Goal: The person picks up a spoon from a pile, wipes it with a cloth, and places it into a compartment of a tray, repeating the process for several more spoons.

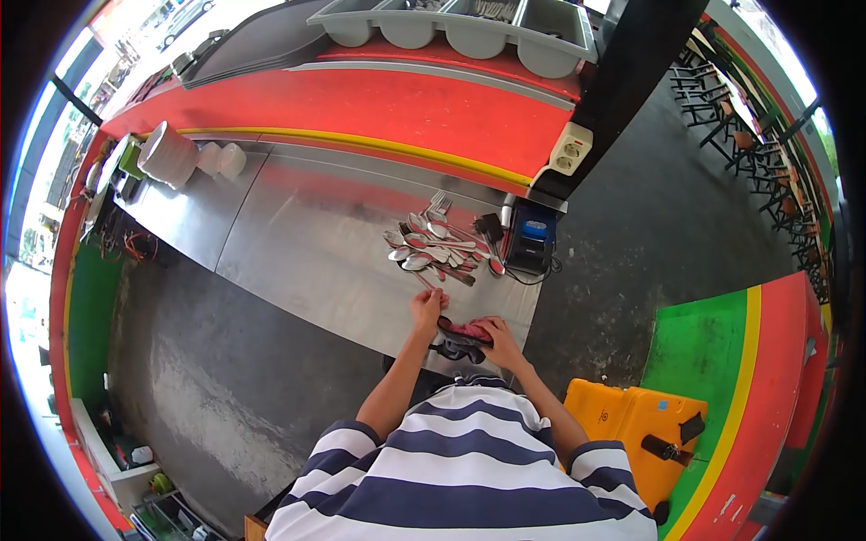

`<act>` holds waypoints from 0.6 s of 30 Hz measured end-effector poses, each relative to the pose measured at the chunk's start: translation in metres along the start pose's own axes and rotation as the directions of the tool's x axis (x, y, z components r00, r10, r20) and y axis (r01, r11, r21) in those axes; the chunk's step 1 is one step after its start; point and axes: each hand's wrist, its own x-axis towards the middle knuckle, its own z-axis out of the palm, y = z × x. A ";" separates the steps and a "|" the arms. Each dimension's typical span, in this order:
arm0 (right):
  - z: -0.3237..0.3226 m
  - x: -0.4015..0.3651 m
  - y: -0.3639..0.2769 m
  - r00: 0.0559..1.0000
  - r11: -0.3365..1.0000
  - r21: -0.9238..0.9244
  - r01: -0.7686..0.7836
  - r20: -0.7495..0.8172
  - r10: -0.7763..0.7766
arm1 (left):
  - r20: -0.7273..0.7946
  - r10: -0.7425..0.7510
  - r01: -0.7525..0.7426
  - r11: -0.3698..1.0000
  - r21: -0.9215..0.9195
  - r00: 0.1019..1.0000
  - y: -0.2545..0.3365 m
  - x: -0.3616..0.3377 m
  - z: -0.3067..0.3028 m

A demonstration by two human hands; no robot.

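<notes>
My left hand (pixel 428 309) is closed in a pinch at the near side of a cutlery pile. A thin handle, apparently a spoon's (pixel 422 279), runs from its fingertips toward the pile. Close beside it, my right hand (pixel 498 339) grips a bunched red and dark cloth (pixel 467 332) over the counter's front edge. Ahead of both hands lies the heap of metal spoons (pixel 439 248), bowls mostly pointing left, with several forks (pixel 439 206) at its far end. The fingers of my right hand are partly hidden by the cloth.
The steel counter (pixel 307 234) extends left to stacked white bowls (pixel 169 155). A black and blue device (pixel 532 236) with a cable sits right of the cutlery, below a power socket (pixel 570 149). A grey cutlery tray (pixel 469 38) stands on the red ledge. A yellow case (pixel 631 424) is at my right.
</notes>
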 end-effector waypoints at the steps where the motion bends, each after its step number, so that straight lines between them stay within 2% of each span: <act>1: 0.000 -0.001 0.002 1.000 1.000 0.021 -0.007 -0.009 0.007 | -0.030 0.035 -0.035 0.999 0.008 0.999 -0.004 -0.007 -0.007; 4: 0.000 0.001 0.008 0.997 0.991 0.119 -0.053 -0.048 0.059 | -0.080 0.133 -0.116 0.975 0.189 0.988 0.005 -0.036 -0.028; 9: 0.018 0.006 0.006 0.946 0.885 0.432 -0.175 -0.174 0.272 | -0.030 0.115 -0.105 0.964 0.245 0.993 0.013 -0.066 -0.068; 13: 0.032 0.017 -0.019 0.976 0.829 0.553 -0.086 -0.122 0.182 | 0.013 0.030 -0.033 0.963 0.266 0.999 0.029 -0.093 -0.077; 16: 0.045 0.026 -0.057 0.992 0.808 0.586 -0.064 -0.053 0.117 | 0.021 0.044 -0.049 0.936 0.348 0.999 0.012 -0.095 -0.084; 17: 0.051 0.028 -0.070 0.994 0.819 0.571 -0.057 -0.046 0.101 | 0.047 0.112 -0.122 0.917 0.381 0.993 0.005 -0.098 -0.086; 18: 0.055 0.030 -0.081 0.996 0.831 0.555 -0.047 -0.040 0.083 | 0.044 0.121 -0.128 0.897 0.424 0.992 0.008 -0.102 -0.084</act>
